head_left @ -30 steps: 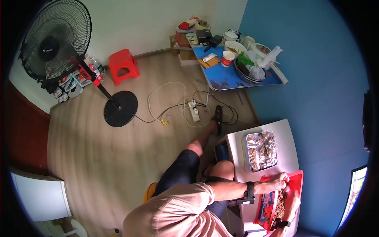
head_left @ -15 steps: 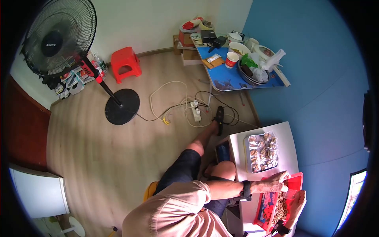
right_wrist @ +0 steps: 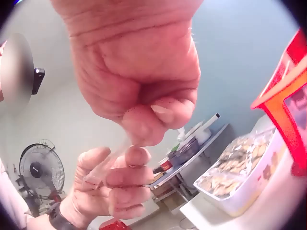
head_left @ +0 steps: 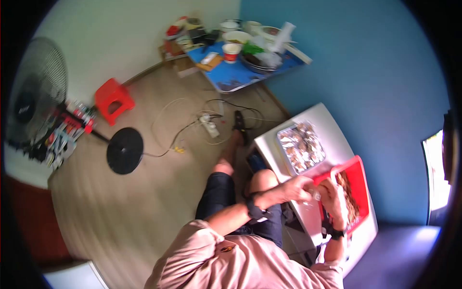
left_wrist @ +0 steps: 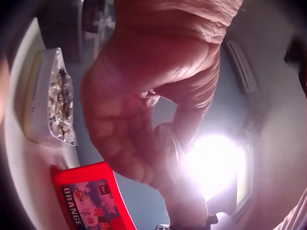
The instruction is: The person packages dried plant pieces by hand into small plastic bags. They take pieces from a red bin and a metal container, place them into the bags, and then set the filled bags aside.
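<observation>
In the head view, my left hand point(head_left: 297, 189) and right hand point(head_left: 334, 200) are close together at the near-left side of a red box point(head_left: 360, 168). Between them is a small clear plastic bag point(right_wrist: 108, 165), which both hands pinch: the left thumb and fingers grip one part, the right fingertips the other. In the left wrist view, the clear plastic point(left_wrist: 171, 146) shows by my left fingertips. Brown, finger-sized pieces point(head_left: 349, 200) fill part of the red box. Beyond the box stands a white tub point(right_wrist: 235, 203) heaped with clear-wrapped pieces.
Box and tub share a white cabinet top point(head_left: 313, 115) against the blue wall. A blue table point(head_left: 231, 82) with bowls, a cup and bags stands farther off. A power strip point(head_left: 210, 127) with loose cables, a red stool point(head_left: 114, 101) and a standing fan point(head_left: 38, 91) occupy the floor.
Both hands have come away from over the red box toward my body and met around the clear bag. The right hand was low among the brown pieces before. The head view has turned.
</observation>
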Tool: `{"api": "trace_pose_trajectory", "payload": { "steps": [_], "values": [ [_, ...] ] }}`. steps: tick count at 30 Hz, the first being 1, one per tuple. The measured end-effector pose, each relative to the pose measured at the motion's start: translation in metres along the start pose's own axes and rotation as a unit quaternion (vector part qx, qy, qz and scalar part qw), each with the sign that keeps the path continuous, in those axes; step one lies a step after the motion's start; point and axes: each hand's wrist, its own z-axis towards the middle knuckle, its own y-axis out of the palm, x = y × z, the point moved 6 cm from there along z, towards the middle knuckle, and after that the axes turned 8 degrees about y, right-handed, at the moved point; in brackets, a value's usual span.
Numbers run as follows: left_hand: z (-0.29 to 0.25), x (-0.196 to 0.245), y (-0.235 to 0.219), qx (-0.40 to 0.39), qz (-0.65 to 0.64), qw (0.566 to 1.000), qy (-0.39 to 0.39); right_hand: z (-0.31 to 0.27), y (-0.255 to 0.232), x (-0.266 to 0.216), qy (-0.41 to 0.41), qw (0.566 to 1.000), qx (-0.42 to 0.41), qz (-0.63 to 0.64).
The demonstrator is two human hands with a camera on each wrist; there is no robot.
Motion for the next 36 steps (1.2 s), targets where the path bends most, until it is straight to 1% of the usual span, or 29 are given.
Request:
{"api": "trace_pose_trajectory", "payload": {
  "steps": [1, 2, 3, 4, 5, 6, 7, 8, 9, 10, 11, 12, 13, 14, 15, 17, 19, 20, 21, 23, 24, 25, 27, 28, 31, 32, 33, 35, 36],
  "values": [
    [-0.013, 0.0, -0.004, -0.013, -0.009, 0.998, -0.063, -0.003, 0.01, 0.003, 0.005, 0.999, -0.024, -0.034],
    [-0.026, 0.005, -0.006, -0.013, 0.014, 0.998, -0.053, -0.005, 0.019, -0.011, -0.006, 0.999, -0.05, -0.009],
    [-0.034, 0.01, -0.009, -0.009, 0.038, 0.998, -0.04, -0.004, 0.037, 0.004, -0.047, 0.996, -0.073, 0.01],
    [-0.039, -0.004, -0.008, -0.03, 0.002, 0.998, -0.054, -0.004, 0.045, 0.003, -0.065, 0.995, -0.076, -0.003],
    [-0.046, -0.005, -0.005, -0.046, -0.032, 0.996, -0.068, -0.004, 0.053, -0.003, -0.085, 0.993, -0.081, -0.015],
    [-0.054, -0.007, -0.006, -0.059, -0.015, 0.991, -0.116, -0.002, 0.057, -0.005, -0.078, 0.994, -0.075, -0.014],
    [-0.059, -0.006, -0.007, -0.065, -0.015, 0.991, -0.119, -0.001, 0.063, -0.01, -0.096, 0.991, -0.095, 0.001],
    [-0.064, -0.004, -0.01, -0.062, -0.012, 0.994, -0.093, 0.0, 0.068, -0.018, -0.115, 0.986, -0.116, 0.014],
    [-0.067, -0.003, -0.012, -0.059, -0.009, 0.996, -0.066, 0.002, 0.068, -0.026, -0.113, 0.987, -0.112, 0.014],
    [-0.069, -0.012, -0.015, -0.04, -0.084, 0.993, -0.073, 0.002, 0.072, -0.037, -0.133, 0.978, -0.158, -0.005],
    [-0.072, -0.016, -0.017, -0.043, -0.084, 0.993, -0.071, 0.0, 0.078, -0.046, -0.152, 0.967, -0.203, -0.026],
    [-0.074, -0.016, -0.02, -0.025, -0.13, 0.99, -0.056, 0.002, 0.089, -0.039, -0.121, 0.966, -0.227, -0.033],
    [-0.076, -0.018, -0.024, -0.007, -0.175, 0.984, -0.04, 0.005, 0.093, -0.039, -0.12, 0.966, -0.225, -0.037],
    [-0.076, -0.014, -0.027, -0.022, -0.156, 0.987, -0.007, 0.008, 0.096, -0.041, -0.142, 0.964, -0.224, -0.038],
    [-0.077, -0.014, -0.028, -0.025, -0.158, 0.987, -0.006, 0.009, 0.097, -0.044, -0.163, 0.961, -0.222, -0.039],
    [-0.082, -0.02, -0.028, 0.027, -0.306, 0.947, -0.093, 0.016, 0.099, -0.044, -0.175, 0.962, -0.207, -0.025],
    [-0.084, -0.012, -0.032, 0.028, -0.313, 0.943, -0.112, 0.027, 0.1, -0.039, -0.176, 0.967, -0.186, 0.011],
    [-0.085, -0.012, -0.034, 0.031, -0.318, 0.939, -0.129, 0.033, 0.097, -0.036, -0.131, 0.973, -0.187, 0.028],
    [-0.085, -0.018, -0.037, 0.03, -0.318, 0.938, -0.132, 0.039, 0.087, -0.039, -0.091, 0.984, -0.153, 0.006],
    [-0.083, -0.039, -0.052, 0.058, -0.376, 0.921, -0.087, 0.062, 0.079, -0.002, 0.024, 0.995, -0.051, 0.086],
    [-0.082, -0.043, -0.058, 0.057, -0.396, 0.914, -0.067, 0.074, 0.071, 0.014, 0.06, 0.997, 0.011, 0.043],
    [-0.082, -0.049, -0.062, 0.055, -0.396, 0.914, -0.07, 0.086, 0.062, 0.03, 0.096, 0.993, 0.072, -0.002],
    [-0.083, -0.054, -0.074, 0.09, -0.417, 0.903, -0.056, 0.107, 0.056, 0.054, 0.044, 0.979, 0.152, -0.127],
    [-0.085, -0.057, -0.078, 0.127, -0.414, 0.898, -0.073, 0.115, 0.055, 0.064, 0.047, 0.975, 0.15, -0.157],
    [-0.083, -0.064, -0.086, 0.109, -0.416, 0.901, -0.052, 0.135, 0.059, 0.084, 0.034, 0.959, 0.19, -0.205],
    [-0.083, -0.061, -0.087, 0.116, -0.443, 0.888, -0.047, 0.141, 0.06, 0.088, 0.036, 0.955, 0.196, -0.218],
    [-0.084, -0.063, -0.089, 0.116, -0.442, 0.888, -0.05, 0.145, 0.061, 0.093, 0.038, 0.955, 0.197, -0.217],
    [-0.089, -0.072, -0.095, 0.154, -0.457, 0.874, -0.06, 0.153, 0.071, 0.111, 0.11, 0.957, 0.116, -0.243],
    [-0.089, -0.077, -0.097, 0.168, -0.464, 0.867, -0.069, 0.153, 0.073, 0.112, 0.1, 0.958, 0.126, -0.238]
  ]
}}
